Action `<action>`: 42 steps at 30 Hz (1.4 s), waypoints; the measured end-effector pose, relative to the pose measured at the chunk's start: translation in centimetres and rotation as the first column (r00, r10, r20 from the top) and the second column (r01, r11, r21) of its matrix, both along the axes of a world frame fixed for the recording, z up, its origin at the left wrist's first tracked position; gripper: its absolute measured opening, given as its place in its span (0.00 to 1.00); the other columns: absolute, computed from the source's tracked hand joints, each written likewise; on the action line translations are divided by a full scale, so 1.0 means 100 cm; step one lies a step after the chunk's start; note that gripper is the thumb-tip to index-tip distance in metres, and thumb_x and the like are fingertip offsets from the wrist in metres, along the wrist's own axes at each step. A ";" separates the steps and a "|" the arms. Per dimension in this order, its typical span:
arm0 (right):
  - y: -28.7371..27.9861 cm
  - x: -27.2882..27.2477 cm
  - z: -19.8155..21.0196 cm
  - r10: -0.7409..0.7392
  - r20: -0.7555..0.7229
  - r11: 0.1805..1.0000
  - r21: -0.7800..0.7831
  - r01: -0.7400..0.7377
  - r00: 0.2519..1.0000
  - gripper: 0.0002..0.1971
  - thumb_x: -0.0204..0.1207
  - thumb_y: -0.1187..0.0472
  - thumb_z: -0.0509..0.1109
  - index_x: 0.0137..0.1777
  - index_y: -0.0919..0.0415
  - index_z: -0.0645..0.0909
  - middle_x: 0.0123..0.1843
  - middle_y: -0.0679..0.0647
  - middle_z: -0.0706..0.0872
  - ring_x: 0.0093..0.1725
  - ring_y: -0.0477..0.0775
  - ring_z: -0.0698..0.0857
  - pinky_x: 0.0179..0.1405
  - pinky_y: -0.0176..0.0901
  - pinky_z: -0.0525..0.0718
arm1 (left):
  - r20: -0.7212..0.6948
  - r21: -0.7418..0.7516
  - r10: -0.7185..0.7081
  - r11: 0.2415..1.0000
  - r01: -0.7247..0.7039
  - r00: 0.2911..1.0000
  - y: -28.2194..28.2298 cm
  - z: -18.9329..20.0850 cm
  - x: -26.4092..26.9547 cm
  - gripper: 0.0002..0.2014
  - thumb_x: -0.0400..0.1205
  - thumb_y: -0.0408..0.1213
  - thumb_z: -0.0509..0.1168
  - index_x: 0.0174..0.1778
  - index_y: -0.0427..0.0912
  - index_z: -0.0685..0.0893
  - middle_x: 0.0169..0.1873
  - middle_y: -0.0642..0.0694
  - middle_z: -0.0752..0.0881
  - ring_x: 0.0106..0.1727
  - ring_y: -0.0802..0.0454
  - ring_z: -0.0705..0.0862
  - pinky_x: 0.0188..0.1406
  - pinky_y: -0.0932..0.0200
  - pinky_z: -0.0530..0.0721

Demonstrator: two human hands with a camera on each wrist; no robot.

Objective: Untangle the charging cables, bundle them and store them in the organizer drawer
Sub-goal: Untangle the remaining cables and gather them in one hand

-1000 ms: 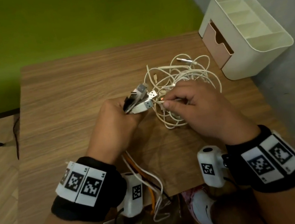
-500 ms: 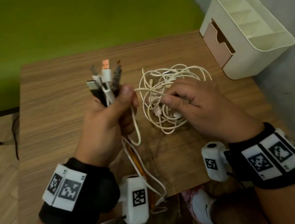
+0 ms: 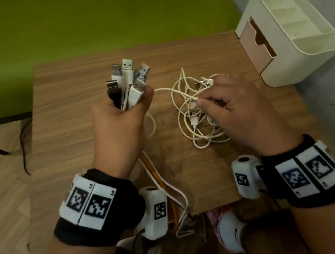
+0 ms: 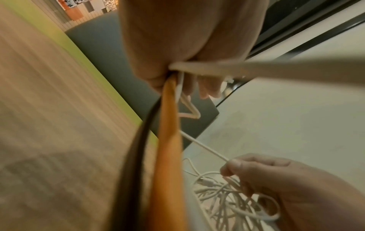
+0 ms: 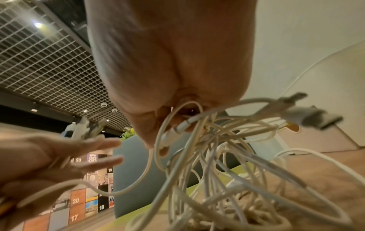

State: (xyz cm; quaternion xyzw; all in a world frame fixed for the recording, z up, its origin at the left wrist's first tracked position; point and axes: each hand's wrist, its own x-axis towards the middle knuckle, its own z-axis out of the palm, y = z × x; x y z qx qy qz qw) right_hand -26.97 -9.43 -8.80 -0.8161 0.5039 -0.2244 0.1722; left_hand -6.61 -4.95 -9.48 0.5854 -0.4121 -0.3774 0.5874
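Left hand [image 3: 117, 122] clenched round USB plug ends [image 3: 127, 78], centre frame; right hand [image 3: 239, 110] pinches white cable [image 3: 169, 89] over tangle [image 3: 202, 127].

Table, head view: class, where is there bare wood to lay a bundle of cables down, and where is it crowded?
Bare wood: the table's left side, left of the left hand, and the far strip beyond the plugs. Crowded: the right half, with the tangle, the right hand and the organizer at the corner.
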 end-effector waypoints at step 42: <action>0.003 0.000 0.002 0.127 0.029 0.991 -0.055 -0.126 0.991 0.16 0.84 0.42 0.57 0.43 0.46 0.81 0.39 0.38 0.77 0.46 0.39 0.74 0.50 0.49 0.62 | 0.007 0.086 -0.306 0.949 0.304 0.952 0.003 0.017 -0.026 0.08 0.83 0.32 0.66 0.38 0.35 0.83 0.19 0.56 0.81 0.16 0.66 0.72 0.19 0.72 0.68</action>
